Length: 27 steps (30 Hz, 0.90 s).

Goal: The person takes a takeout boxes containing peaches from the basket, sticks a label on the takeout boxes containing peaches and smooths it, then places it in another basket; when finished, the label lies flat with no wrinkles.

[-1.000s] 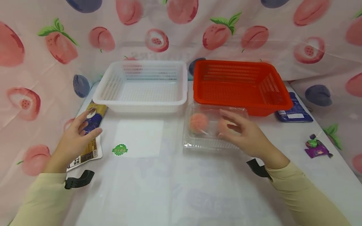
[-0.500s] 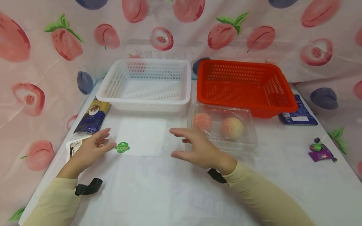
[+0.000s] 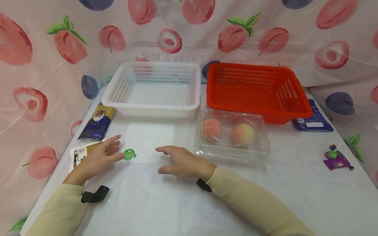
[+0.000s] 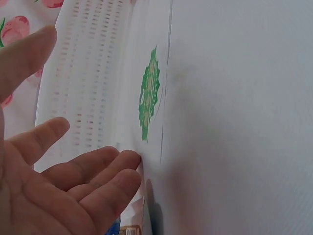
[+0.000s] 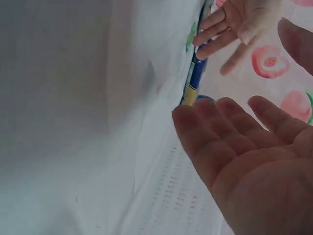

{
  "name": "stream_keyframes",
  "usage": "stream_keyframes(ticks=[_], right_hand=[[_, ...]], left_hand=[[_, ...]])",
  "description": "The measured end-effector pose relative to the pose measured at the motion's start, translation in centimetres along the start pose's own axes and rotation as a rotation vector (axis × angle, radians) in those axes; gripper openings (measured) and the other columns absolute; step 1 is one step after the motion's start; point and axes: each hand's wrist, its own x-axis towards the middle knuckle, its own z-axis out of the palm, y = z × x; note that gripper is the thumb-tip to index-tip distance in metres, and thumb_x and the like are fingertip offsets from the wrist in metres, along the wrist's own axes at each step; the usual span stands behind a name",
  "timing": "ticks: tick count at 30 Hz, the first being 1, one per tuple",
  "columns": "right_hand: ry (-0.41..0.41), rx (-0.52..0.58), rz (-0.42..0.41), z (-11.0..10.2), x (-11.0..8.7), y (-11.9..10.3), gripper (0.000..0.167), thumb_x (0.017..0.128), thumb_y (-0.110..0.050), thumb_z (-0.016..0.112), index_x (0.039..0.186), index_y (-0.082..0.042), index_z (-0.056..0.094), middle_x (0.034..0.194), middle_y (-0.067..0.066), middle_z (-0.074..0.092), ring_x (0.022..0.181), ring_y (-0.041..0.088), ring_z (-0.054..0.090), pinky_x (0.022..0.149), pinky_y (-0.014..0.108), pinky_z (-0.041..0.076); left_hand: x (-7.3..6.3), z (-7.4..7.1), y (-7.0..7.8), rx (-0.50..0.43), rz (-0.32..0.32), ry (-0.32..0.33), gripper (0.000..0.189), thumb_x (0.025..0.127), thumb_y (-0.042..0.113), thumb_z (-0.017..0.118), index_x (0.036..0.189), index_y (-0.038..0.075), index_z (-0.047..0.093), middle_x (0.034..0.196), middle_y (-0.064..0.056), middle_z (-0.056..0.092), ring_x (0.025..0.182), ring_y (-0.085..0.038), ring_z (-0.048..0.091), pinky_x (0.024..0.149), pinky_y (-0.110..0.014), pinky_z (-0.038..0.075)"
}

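Observation:
In the head view a thin white rectangular sheet (image 3: pixel 152 139) lies flat, a green scalloped label (image 3: pixel 129 154) at its near left corner. My left hand (image 3: pixel 98 159) hovers just left of this label, fingers relaxed and holding nothing. Over the sheet's near right corner is my right hand (image 3: pixel 186 162), thumb and fingers apart with nothing between them. The left wrist view shows the green label (image 4: pixel 149 95) beyond the left fingertips. To the right sits a clear plastic box (image 3: pixel 233 149) containing two peach-like round fruits, one pink (image 3: pixel 212 129) and one pink and yellow (image 3: pixel 243 134).
A white basket (image 3: pixel 153 107) and a red basket (image 3: pixel 257 110) stand along the back. At left lie a blue-and-gold packet (image 3: pixel 98 121) and a white-edged packet (image 3: pixel 79 154), partly under the left hand. At right are a blue packet (image 3: pixel 314 118) and purple-wrapped candy (image 3: pixel 336 162).
My right hand has moved left from above the clear box to the white sheet, uncovering the second fruit. My left hand has shifted right and nearer, off the blue-and-gold packet, towards the green label.

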Motion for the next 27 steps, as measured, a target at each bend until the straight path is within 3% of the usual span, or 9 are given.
stream_keyframes(ticks=[7, 16, 21, 27], right_hand=[[-0.072, -0.035, 0.072, 1.2, 0.6, 0.5, 0.069, 0.09, -0.03, 0.075, 0.151, -0.014, 0.045, 0.146, 0.0, 0.052, 0.133, 0.015, 0.048, 0.11, 0.027, 0.034], [-0.071, -0.128, 0.121, 1.1, 0.4, 0.9, 0.07, 0.09, -0.03, 0.074, 0.151, -0.011, 0.044, 0.143, 0.002, 0.055, 0.134, 0.016, 0.047, 0.111, 0.028, 0.033], [-0.08, -0.131, 0.115, 1.0, 0.5, 1.0, 0.07, 0.091, -0.03, 0.073, 0.151, -0.01, 0.043, 0.144, 0.003, 0.054, 0.135, 0.017, 0.046, 0.112, 0.028, 0.032], [-0.088, -0.118, 0.128, 1.0, 0.5, 0.9, 0.071, 0.091, -0.029, 0.074, 0.151, -0.011, 0.043, 0.144, 0.003, 0.053, 0.135, 0.017, 0.046, 0.113, 0.029, 0.032]], left_hand=[[0.1, 0.4, 0.3, 0.0, -0.004, -0.023, 0.086, 0.094, 0.033, 0.071, 0.158, 0.004, 0.023, 0.155, -0.031, 0.029, 0.138, -0.049, 0.035, 0.104, -0.06, 0.038], [0.0, 0.2, 0.6, -0.004, -0.012, -0.029, 0.084, 0.095, 0.032, 0.071, 0.157, 0.001, 0.024, 0.155, -0.032, 0.028, 0.138, -0.049, 0.034, 0.104, -0.059, 0.039], [0.1, 0.3, 0.6, -0.054, -0.031, -0.05, 0.084, 0.095, 0.031, 0.071, 0.157, 0.0, 0.024, 0.155, -0.032, 0.028, 0.139, -0.048, 0.034, 0.105, -0.058, 0.038], [0.3, 0.8, 0.2, -0.108, -0.064, -0.021, 0.083, 0.094, 0.033, 0.072, 0.157, 0.001, 0.027, 0.157, -0.028, 0.028, 0.138, -0.044, 0.038, 0.102, -0.046, 0.045]])
